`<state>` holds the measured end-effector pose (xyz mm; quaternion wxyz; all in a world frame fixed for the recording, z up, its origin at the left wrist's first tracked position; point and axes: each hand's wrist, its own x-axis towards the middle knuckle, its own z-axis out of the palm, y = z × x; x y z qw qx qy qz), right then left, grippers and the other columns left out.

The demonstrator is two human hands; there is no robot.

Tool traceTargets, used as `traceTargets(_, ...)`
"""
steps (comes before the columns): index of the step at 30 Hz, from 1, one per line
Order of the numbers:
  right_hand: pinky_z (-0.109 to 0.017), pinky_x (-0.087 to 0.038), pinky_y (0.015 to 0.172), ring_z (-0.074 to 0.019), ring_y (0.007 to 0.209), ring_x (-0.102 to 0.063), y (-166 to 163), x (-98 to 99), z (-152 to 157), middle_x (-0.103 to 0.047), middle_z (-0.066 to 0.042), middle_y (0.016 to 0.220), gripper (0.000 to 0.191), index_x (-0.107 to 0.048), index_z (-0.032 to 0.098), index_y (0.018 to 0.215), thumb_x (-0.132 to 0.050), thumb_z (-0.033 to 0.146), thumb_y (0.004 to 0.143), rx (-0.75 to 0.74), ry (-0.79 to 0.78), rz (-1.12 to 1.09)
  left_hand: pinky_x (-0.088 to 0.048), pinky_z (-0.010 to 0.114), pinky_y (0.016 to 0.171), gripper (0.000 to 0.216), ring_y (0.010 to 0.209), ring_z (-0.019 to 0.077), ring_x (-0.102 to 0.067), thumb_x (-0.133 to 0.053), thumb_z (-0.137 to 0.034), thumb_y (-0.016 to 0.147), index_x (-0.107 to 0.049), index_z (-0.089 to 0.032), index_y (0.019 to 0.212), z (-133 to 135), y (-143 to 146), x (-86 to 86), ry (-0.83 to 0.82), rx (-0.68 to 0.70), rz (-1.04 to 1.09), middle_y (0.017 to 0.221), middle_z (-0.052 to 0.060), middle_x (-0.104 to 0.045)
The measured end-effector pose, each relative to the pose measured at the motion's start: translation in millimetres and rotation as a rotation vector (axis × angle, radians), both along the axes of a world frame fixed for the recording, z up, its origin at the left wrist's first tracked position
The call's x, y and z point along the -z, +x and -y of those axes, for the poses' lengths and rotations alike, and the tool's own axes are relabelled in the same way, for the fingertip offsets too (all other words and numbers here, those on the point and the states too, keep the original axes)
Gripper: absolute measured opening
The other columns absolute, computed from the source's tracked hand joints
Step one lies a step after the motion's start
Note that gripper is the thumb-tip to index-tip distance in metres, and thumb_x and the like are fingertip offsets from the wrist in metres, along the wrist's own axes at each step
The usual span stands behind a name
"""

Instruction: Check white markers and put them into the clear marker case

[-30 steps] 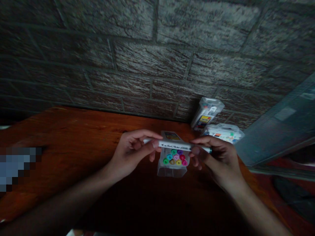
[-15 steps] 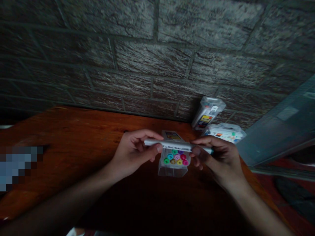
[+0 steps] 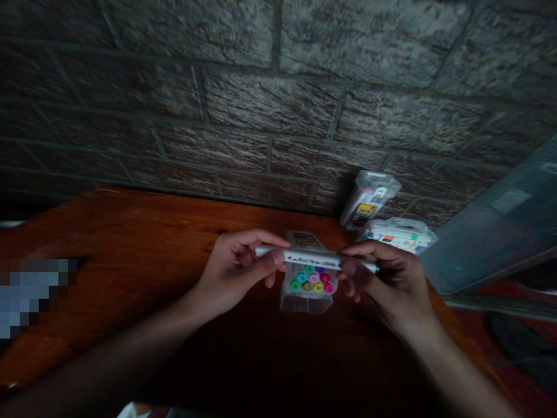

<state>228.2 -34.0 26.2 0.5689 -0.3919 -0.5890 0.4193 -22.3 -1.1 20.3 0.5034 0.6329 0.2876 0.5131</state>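
Note:
A white marker with dark lettering lies level across the view, held by both hands above the table. My left hand pinches its left end between thumb and fingers. On the other side, my right hand grips the right end, where a greenish tip shows past the fingers. Below and behind the marker is an open clear plastic case, holding several markers with round coloured caps in green, blue, pink, red, yellow and brown. The marker hides part of the case.
A tall clear case with a yellow label stands against the stone-block wall. Beside it is another clear case with a handle. The wooden table runs up to the wall. A grey translucent panel rises at the right.
The marker has turned slightly in my fingers, so its lettering faces me more fully. Both hands keep nearly the same place, and the cases have not moved.

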Motion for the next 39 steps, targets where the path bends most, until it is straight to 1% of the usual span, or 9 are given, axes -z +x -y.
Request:
traceTargets(6, -0.02, -0.051, 0.038, -0.0121, 0.042, -0.064, -0.2, 0.6, 1.1, -0.078, -0.003, 0.066, 0.014, -0.084, 0.022, 0.092, -0.088, 0.033, 0.085, -0.001, -0.004, 0.014, -0.052, 0.021, 0.049, 0.014, 0.049, 0.0121, -0.067, -0.08, -0.025, 0.09, -0.08, -0.014, 0.099, -2.2, -1.6, 3.7, -0.002, -0.003, -0.005, 0.071, 0.006, -0.08)
traceTargets(10, -0.019, -0.051, 0.038, -0.0112, 0.041, -0.063, -1.5, -1.3, 2.0, -0.077, -0.002, 0.064, 0.012, -0.084, 0.023, 0.091, -0.09, 0.031, 0.084, 0.006, 0.001, 0.025, -0.049, 0.019, 0.046, 0.01, 0.048, 0.0109, -0.066, -0.08, -0.022, 0.088, -0.079, -0.015, 0.094, -2.1, -0.5, 1.8, 0.025, -0.036, -0.044, 0.069, 0.004, -0.078)
traceTargets(13, -0.019, -0.051, 0.038, -0.0109, 0.041, -0.063, -2.2, -1.5, 1.7, -0.076, -0.001, 0.063, 0.014, -0.084, 0.022, 0.089, -0.092, 0.032, 0.082, 0.012, -0.008, 0.008, -0.046, 0.017, 0.044, 0.008, 0.046, 0.0097, -0.064, -0.081, -0.02, 0.086, -0.078, -0.014, 0.091, -0.8, 1.2, -0.3, 0.022, -0.042, -0.055, 0.068, 0.003, -0.077)
traceTargets(19, -0.019, -0.051, 0.038, -0.0112, 0.043, -0.064, -1.4, -0.1, 1.4, -0.078, -0.002, 0.066, 0.014, -0.085, 0.024, 0.093, -0.089, 0.036, 0.086, -0.025, -0.063, -0.067, -0.049, 0.017, 0.046, 0.015, 0.046, 0.0087, -0.063, -0.084, -0.017, 0.083, -0.081, -0.016, 0.098, 0.4, 2.0, 0.1, -0.03, -0.003, 0.004, 0.068, 0.001, -0.077)
traceTargets(23, -0.018, -0.053, 0.041, -0.0101, 0.044, -0.064, -0.8, -1.0, 1.7, -0.078, -0.002, 0.065, 0.015, -0.087, 0.026, 0.099, -0.09, 0.03, 0.085, -0.059, -0.039, -0.039, -0.051, 0.018, 0.049, 0.015, 0.049, 0.0093, -0.065, -0.084, -0.017, 0.085, -0.081, -0.016, 0.1, -2.6, 0.1, 3.9, -0.05, 0.019, 0.053, 0.071, 0.003, -0.079)
traceTargets(27, -0.014, -0.053, 0.042, -0.0076, 0.043, -0.063, -1.2, -1.8, 1.6, -0.079, 0.0, 0.067, 0.02, -0.088, 0.029, 0.1, -0.092, 0.021, 0.082, -0.063, -0.009, -0.003, -0.053, 0.018, 0.05, 0.014, 0.051, 0.0092, -0.066, -0.083, -0.017, 0.086, -0.082, -0.017, 0.1, -4.0, -0.7, 5.1, -0.036, 0.039, 0.102, 0.074, 0.002, -0.079)
traceTargets(31, -0.014, -0.054, 0.041, -0.0087, 0.042, -0.064, -1.3, 0.4, 1.4, -0.079, 0.0, 0.064, 0.02, -0.088, 0.029, 0.1, -0.092, 0.021, 0.082, -0.06, 0.004, -0.019, -0.05, 0.016, 0.046, 0.017, 0.047, 0.008, -0.064, -0.084, -0.013, 0.082, -0.082, -0.018, 0.098, -1.8, 0.4, 1.4, -0.024, 0.009, 0.031, 0.065, -0.002, -0.074)
traceTargets(35, -0.016, -0.056, 0.041, -0.0108, 0.043, -0.067, -1.0, 3.7, 0.6, -0.079, -0.002, 0.064, 0.017, -0.088, 0.029, 0.101, -0.091, 0.024, 0.084, -0.067, 0.02, -0.063, -0.05, 0.015, 0.046, 0.018, 0.048, 0.0082, -0.064, -0.084, -0.013, 0.082, -0.084, -0.019, 0.098, -1.3, 0.8, -1.3, 0.021, -0.04, 0.0, 0.067, -0.001, -0.076)
traceTargets(39, -0.016, -0.058, 0.042, -0.0111, 0.046, -0.069, -0.7, 2.6, -1.1, -0.08, -0.002, 0.066, 0.015, -0.088, 0.027, 0.096, -0.092, 0.022, 0.082, -0.033, 0.037, -0.052, -0.05, 0.014, 0.048, 0.018, 0.051, 0.008, -0.066, -0.084, -0.012, 0.081, -0.086, -0.02, 0.097, -3.1, -0.3, -1.5, 0.073, -0.097, -0.017, 0.066, -0.001, -0.076)
